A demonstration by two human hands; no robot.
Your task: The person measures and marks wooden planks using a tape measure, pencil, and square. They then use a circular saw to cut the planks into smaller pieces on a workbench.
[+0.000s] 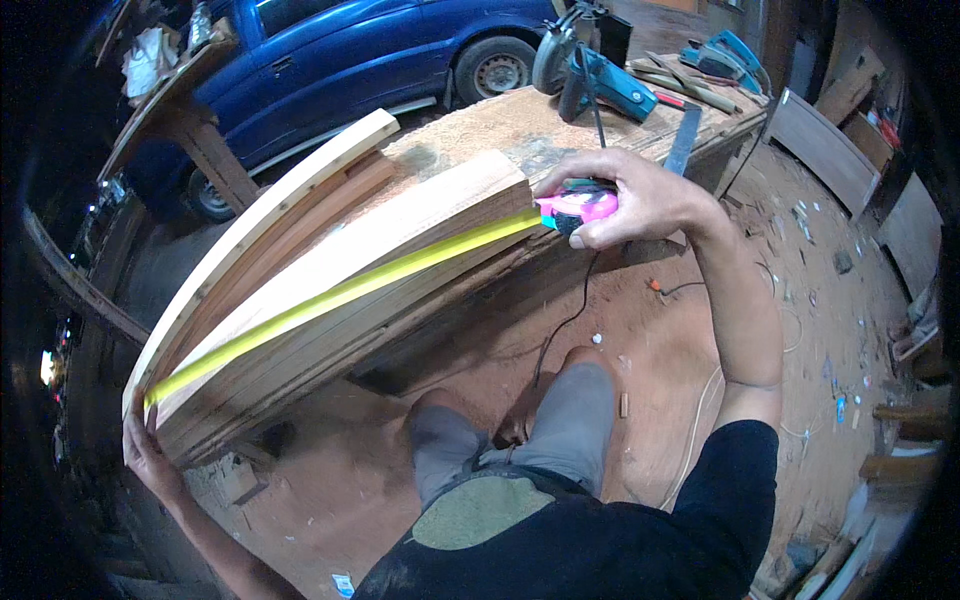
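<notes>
My right hand [640, 195] grips a pink-and-black tape measure [585, 207] near the right end of a thick pale timber beam [420, 215]. Its yellow blade [350, 289] stretches diagonally along the beam to the lower left. There my left hand [150, 450] has its fingers closed at the blade's end, against the wood; the metal tip is hidden. Behind the beam lies a narrow pale board [275, 190], with reddish lengths of wood [335, 200] beside it, on a sawdust-covered bench [450, 130].
A blue saw [610, 90], another blue power tool [725, 65], sticks and a metal straightedge [682, 135] occupy the bench's right. A blue vehicle [340, 50] stands beyond. Cords [580, 300] trail over the dirt floor [670, 410]. Panels [820, 150] and offcuts lean at right.
</notes>
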